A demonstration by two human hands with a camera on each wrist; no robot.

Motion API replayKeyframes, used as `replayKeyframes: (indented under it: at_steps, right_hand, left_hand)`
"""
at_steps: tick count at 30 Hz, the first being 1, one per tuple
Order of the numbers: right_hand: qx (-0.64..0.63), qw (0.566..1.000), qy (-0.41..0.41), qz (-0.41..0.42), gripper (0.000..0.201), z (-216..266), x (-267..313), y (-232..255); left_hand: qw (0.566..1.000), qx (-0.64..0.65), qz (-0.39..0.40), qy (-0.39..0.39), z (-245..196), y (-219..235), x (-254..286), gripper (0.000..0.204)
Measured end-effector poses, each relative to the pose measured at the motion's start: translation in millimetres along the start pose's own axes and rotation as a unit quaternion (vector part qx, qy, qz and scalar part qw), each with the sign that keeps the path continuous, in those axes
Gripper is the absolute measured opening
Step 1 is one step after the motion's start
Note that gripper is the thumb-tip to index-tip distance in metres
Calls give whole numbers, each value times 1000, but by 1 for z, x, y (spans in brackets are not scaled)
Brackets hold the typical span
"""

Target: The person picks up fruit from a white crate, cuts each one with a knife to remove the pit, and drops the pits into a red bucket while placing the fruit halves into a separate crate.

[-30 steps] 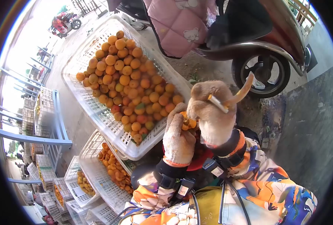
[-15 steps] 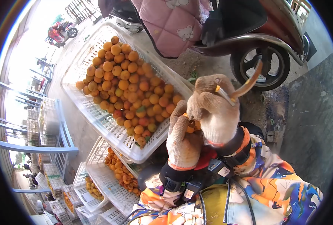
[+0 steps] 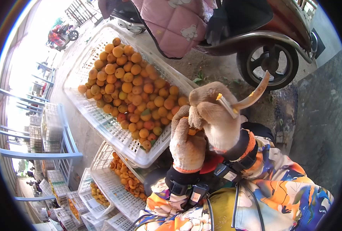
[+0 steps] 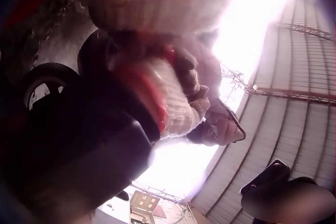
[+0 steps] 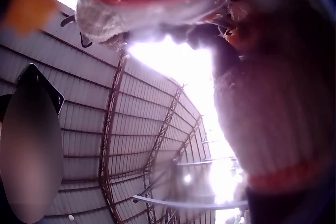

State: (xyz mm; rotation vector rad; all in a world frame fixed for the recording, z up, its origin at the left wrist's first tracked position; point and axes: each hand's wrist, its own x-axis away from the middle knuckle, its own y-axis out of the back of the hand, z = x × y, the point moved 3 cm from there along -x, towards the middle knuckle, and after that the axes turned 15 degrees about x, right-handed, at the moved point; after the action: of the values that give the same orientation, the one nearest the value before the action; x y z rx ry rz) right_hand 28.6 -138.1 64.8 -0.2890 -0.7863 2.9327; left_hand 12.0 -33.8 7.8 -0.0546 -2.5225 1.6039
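My left hand [image 3: 188,148], in a knitted work glove, grips an apricot [image 3: 193,131]; only a small orange part of the fruit shows between the two hands. Against its fingertips lies my gloved right hand [image 3: 217,113], its fingers bent down over the fruit. The right hand also holds a curved brown tool [image 3: 251,97] with a short silvery piece [image 3: 226,106] across the back of the fingers; orange pulp sticks to it. Beyond the hands stands a white slatted crate [image 3: 98,121], heaped with whole apricots [image 3: 130,88]. Both wrist views show the gloves dark and close up.
Below the hands is a red container [image 3: 211,164], mostly hidden. At the lower left, another white crate [image 3: 105,175] holds orange fruit pieces [image 3: 126,175]. A scooter [image 3: 251,42] with a pink quilted cover [image 3: 182,29] is parked ahead. Blue metal rails [image 3: 40,154] run along the left.
The right fingers have closed in over the left fingertips, covering more of the apricot. The curved tool has turned, its tip swinging right. The whole head view has shifted slightly.
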Motion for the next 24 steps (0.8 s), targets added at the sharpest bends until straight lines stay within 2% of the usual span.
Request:
replayKeyframes:
  at_steps: [3, 5, 6, 9, 11, 13, 14, 15, 16, 17, 18, 19, 20, 21, 22, 23, 24]
  right_hand:
    - [18, 1000, -22, -9, 16, -7, 1, 1]
    - [52, 999, 2, -8, 14, -10, 1, 1]
    - [68, 998, -16, -5, 16, -14, 1, 2]
    - [127, 992, 6, -1, 16, -14, 1, 0]
    - [119, 993, -1, 6, 15, -11, 2, -2]
    - [196, 980, -15, 30, 14, -11, 0, -4]
    - [252, 964, 82, 27, 13, -10, -2, -2]
    - [252, 964, 82, 25, 13, -9, -3, 0]
    - [120, 993, 1, 11, 12, -13, -4, 3]
    - [-14, 997, -81, -3, 11, -17, -4, 4]
    - [-47, 996, -66, -46, 10, -15, -6, 2]
    - [-46, 996, -66, -45, 10, -15, -6, 3]
    - [-84, 993, -64, -53, 11, -15, -7, 5]
    - [-122, 989, -61, -61, 12, -15, -8, 5]
    - [-106, 990, -40, -83, 14, -16, -9, 6]
    - [-106, 990, -41, -82, 14, -17, -9, 5]
    - [-100, 991, -43, -73, 15, -17, -9, 5]
  left_hand:
    - [999, -33, -13, -22, 2, 1, -1, 31]
    - [997, 49, -52, 6, 3, 5, -1, 30]
    - [998, 48, -52, 6, 3, 4, -1, 30]
    - [997, 19, -77, 2, 3, 0, 0, 29]
    - [993, 17, -112, 34, 3, 1, 1, 28]
    - [994, 10, -97, 40, 4, 8, 2, 28]
    - [993, -2, -107, 44, 4, 12, 4, 29]
    - [992, -14, -118, 49, 5, 14, 5, 30]
    - [993, 30, -99, 55, 4, 10, 3, 33]
    - [993, 30, -98, 55, 4, 11, 3, 33]
    - [997, 30, -50, 41, 3, 7, 3, 36]
    - [999, 31, -1, 27, 1, 0, 2, 39]
    - [985, 143, -64, 74, -1, -1, 0, 51]
    - [985, 143, -64, 72, 1, 5, -1, 51]
    - [985, -167, -6, -37, -2, 13, -2, 54]
    - [875, -459, 52, -142, -3, 13, -2, 58]
    - [875, -459, 51, -143, -5, 11, -1, 58]
